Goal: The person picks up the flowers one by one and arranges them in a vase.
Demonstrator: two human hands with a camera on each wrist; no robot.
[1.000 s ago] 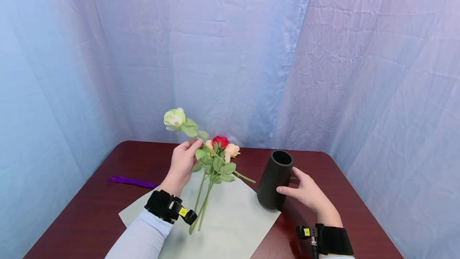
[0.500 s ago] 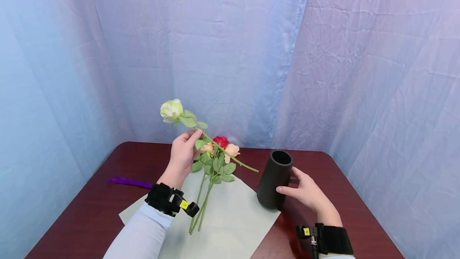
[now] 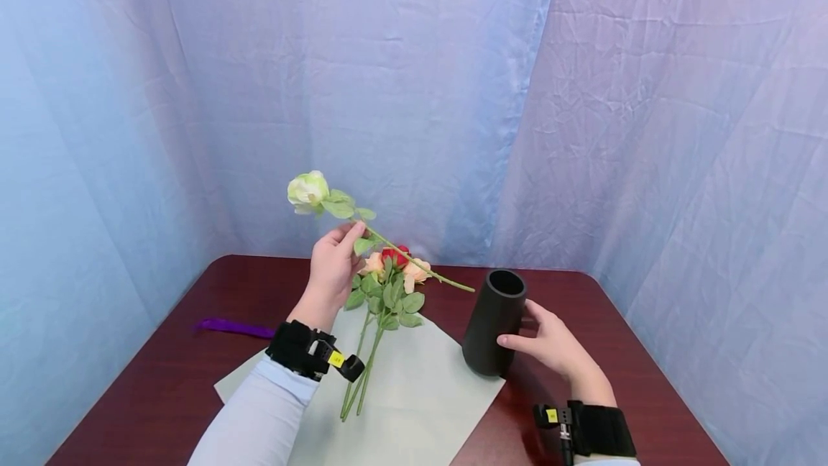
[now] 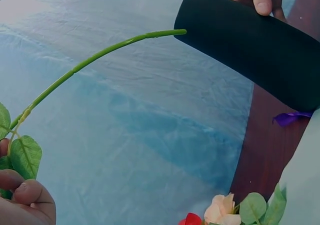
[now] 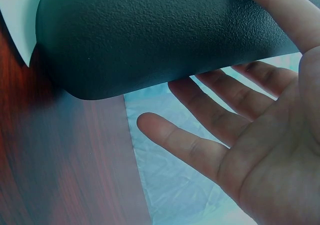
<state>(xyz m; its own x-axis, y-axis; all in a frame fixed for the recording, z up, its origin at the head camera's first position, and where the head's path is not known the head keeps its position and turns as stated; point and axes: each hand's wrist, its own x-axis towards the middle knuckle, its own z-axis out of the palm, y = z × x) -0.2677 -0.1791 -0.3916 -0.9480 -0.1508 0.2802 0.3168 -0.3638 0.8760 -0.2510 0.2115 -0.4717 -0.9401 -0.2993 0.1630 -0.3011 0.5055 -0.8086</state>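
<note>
My left hand (image 3: 332, 265) pinches a white-green rose (image 3: 307, 191) by its stem below the bloom. The rose is held aslant, bloom up to the left. Its bare stem (image 4: 95, 57) runs down to the right, and the tip is close to the mouth of a black vase (image 3: 491, 329). The vase stands at the right edge of a pale paper sheet (image 3: 414, 387). My right hand (image 3: 555, 344) holds the vase from the right, thumb on its near side and fingertips (image 5: 182, 87) against its far side. The little finger is off the vase.
On the paper lie a red rose (image 3: 396, 256) and peach roses (image 3: 417, 273), their stems crossing towards me. A purple ribbon (image 3: 236, 327) rests left on the dark red table (image 3: 162, 387). Blue-lilac curtains (image 3: 401, 92) hang behind and at both sides.
My left hand has lifted the white-green rose up off the other roses, and its stem tip has risen and shifted right towards the vase's mouth. The right hand and vase have stayed put.
</note>
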